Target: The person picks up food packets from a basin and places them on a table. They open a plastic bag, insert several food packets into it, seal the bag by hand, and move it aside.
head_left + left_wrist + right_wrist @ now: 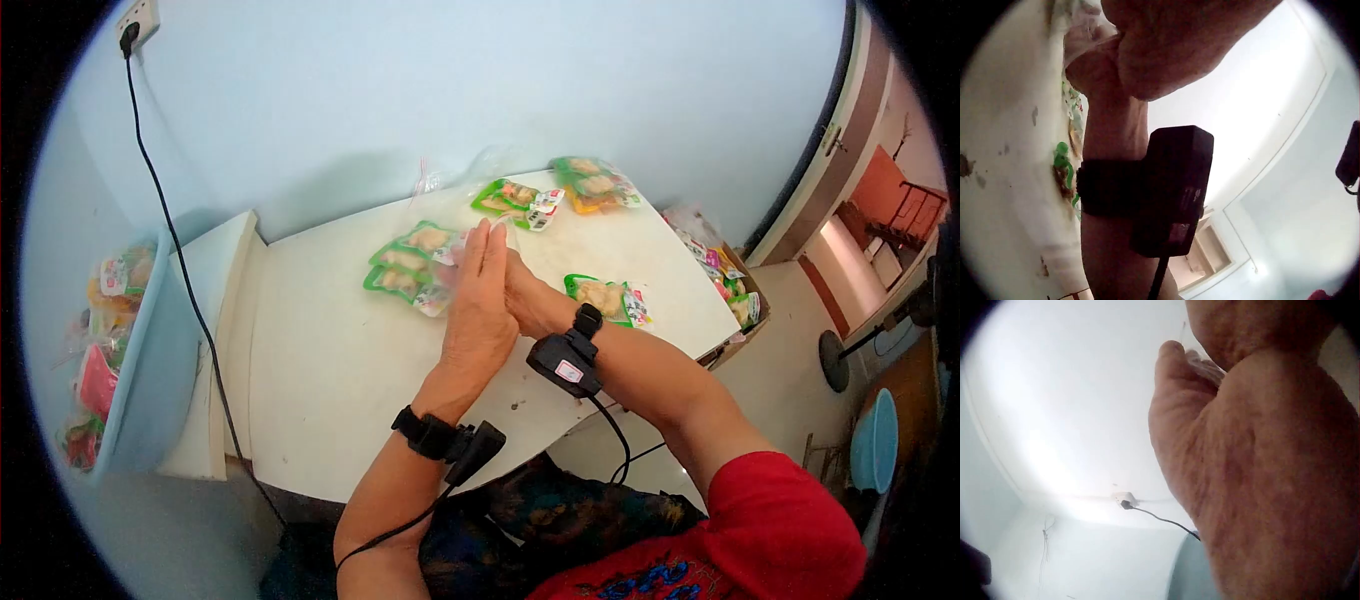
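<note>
In the head view my left hand is raised over the table with its fingers straight. Its palm lies against my right hand, which is largely hidden behind it. Thin clear plastic shows at the hands in the left wrist view. Just left of the fingers lie green-edged food packets, with clear film around them. Beyond the fingertips rests another green-edged packet. A single packet lies beside my right wrist.
The white table stands against a pale wall. More packets are stacked at its back right. A blue tub of packets stands left, a cardboard box of packets right. A black cable hangs from the socket.
</note>
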Tool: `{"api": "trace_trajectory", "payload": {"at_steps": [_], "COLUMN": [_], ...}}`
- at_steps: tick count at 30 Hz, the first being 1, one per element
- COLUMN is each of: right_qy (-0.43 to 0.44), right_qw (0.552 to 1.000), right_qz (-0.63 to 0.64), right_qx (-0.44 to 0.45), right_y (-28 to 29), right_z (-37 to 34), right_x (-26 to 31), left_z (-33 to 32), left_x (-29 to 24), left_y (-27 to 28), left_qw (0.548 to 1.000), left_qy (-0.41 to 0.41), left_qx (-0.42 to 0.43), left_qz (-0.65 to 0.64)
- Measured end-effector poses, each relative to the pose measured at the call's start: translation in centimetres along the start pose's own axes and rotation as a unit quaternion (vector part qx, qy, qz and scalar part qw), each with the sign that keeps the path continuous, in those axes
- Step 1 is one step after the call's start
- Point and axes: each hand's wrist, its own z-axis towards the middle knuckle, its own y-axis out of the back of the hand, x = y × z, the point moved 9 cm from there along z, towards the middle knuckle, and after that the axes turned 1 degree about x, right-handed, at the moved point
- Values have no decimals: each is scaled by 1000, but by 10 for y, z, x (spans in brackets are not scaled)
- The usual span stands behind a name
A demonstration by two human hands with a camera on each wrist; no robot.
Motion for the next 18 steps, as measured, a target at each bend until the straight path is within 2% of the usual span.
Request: {"api": "trace_trajectory", "payload": {"at_steps": [2, 5, 9, 11, 12, 15, 16, 17, 18], "right_qy": [-11, -19, 36, -32, -146, -74, -71, 1, 67], "right_qw": [1000, 1000, 982, 990, 982, 993, 993, 967, 901], "right_qz": [9, 5, -183, -139, 72, 14, -66, -250, -427], "right_qx": [-3, -1, 41, 1, -92, -94, -71, -51, -26], "right_y": [1, 2, 0, 16, 30, 41, 43, 51, 54], "right_z": [2, 3, 3, 6, -2, -36, -52, -63, -74], "right_x": [-3, -5, 11, -2, -23, 3, 15, 35, 50], "left_z": [-1, 2, 2, 1, 1, 0, 0, 0, 1], "left_x": [2, -1, -4, 0, 1, -2, -2, -1, -2], "left_y": [0, -3, 2, 1, -1, -4, -4, -6, -6], "left_qw": [1000, 999, 1000, 999, 1000, 1000, 999, 999, 999], "left_qy": [10, 21, 2, -18, -18, -13, -9, -3, -11], "left_qx": [-7, 30, -10, -22, -22, 20, 36, 50, 49], "left_qz": [-3, -27, -17, -20, -10, -1, -1, 1, 14]}}
